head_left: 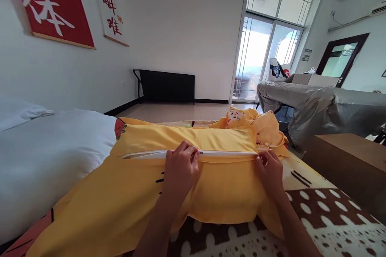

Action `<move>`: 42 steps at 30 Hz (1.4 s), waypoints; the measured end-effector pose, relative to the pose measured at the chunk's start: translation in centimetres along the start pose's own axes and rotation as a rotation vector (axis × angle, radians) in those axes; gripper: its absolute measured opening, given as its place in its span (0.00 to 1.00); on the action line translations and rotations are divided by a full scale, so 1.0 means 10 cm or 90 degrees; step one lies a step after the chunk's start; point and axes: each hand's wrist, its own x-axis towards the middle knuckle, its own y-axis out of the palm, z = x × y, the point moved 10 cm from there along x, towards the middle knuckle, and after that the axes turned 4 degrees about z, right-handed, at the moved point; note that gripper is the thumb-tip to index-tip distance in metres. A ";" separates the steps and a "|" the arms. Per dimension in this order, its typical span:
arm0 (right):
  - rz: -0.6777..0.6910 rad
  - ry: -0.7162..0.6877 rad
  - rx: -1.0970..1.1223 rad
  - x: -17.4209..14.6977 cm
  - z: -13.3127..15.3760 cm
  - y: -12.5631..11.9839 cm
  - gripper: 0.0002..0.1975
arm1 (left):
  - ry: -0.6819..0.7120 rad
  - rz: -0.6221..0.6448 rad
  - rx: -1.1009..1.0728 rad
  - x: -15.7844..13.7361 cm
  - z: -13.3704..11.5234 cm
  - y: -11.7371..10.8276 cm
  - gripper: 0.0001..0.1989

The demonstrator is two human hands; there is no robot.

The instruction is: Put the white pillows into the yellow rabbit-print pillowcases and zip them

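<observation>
Nearest us: a fleecy brown-and-white spotted blanket (pixel 316 209). Over it lies the smooth yellow cover (pixel 229 192), softly creased; its white zipper (pixel 229 153) runs crosswise, gaping at left. We note the left hand (pixel 182 164), back upward, fingers pinched narrow on the zipper beside the slider (pixel 201 152); the right hand (pixel 269 170), knuckles bent, grips the cover at the zipper's right end. Exact thumb contact there: we cannot tell. Alongside, a plump white pillow (pixel 60 160), cut off at left. Behind the cover, rumpled yellow cloth (pixel 265 124), partly hidden. Right: flat-topped cardboard box (pixel 352 152). Farther, crinkled plastic sheeting (pixel 301 96) conceals most of what it drapes.
</observation>
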 end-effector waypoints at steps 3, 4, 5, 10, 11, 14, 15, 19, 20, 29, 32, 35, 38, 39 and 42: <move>-0.109 -0.035 -0.065 -0.03 -0.02 -0.14 0.11 | -0.001 -0.032 0.002 -0.03 0.01 -0.10 0.13; -0.143 -0.043 -0.089 -0.05 -0.05 -0.17 0.11 | -0.004 -0.037 0.004 -0.04 0.01 -0.13 0.13; -0.173 -0.046 -0.111 -0.07 -0.09 -0.19 0.12 | -0.009 -0.041 0.008 -0.06 0.02 -0.15 0.13; -0.188 -0.008 -0.137 -0.05 -0.35 -0.21 0.12 | -0.024 -0.045 0.094 -0.15 0.09 -0.32 0.15; -0.164 0.004 -0.116 -0.03 -0.38 -0.20 0.12 | -0.018 -0.041 0.120 -0.18 0.11 -0.36 0.15; 0.013 0.028 -0.010 0.06 -0.37 -0.01 0.11 | -0.008 -0.013 0.172 -0.30 0.22 -0.46 0.15; 0.069 0.035 0.009 0.06 -0.31 0.05 0.11 | -0.009 0.001 0.177 -0.36 0.27 -0.49 0.15; 0.021 -0.022 -0.050 -0.10 0.27 -0.08 0.14 | 0.002 0.073 0.141 -0.63 0.33 -0.50 0.16; -0.008 -0.077 -0.050 -0.19 0.52 -0.16 0.17 | 0.014 0.094 0.132 -0.70 0.30 -0.49 0.16; 0.325 -0.501 0.050 -1.08 2.58 0.07 0.08 | 0.151 0.196 0.071 -1.22 0.01 -0.50 0.12; 0.441 -0.488 -0.061 -1.14 2.81 0.38 0.07 | 0.165 0.209 0.080 -1.29 0.08 -0.48 0.12; 0.460 -0.442 -0.110 -1.16 2.84 0.62 0.07 | 0.170 0.235 0.118 -1.29 0.17 -0.44 0.11; 0.426 -0.431 -0.059 -1.23 2.78 0.76 0.06 | 0.163 0.263 0.187 -1.25 0.24 -0.42 0.10; 0.427 -0.438 -0.035 -1.26 2.75 0.81 0.06 | 0.158 0.267 0.205 -1.24 0.27 -0.43 0.10; 0.427 -0.445 0.013 -1.30 2.65 0.88 0.05 | 0.130 0.274 0.246 -1.20 0.39 -0.52 0.10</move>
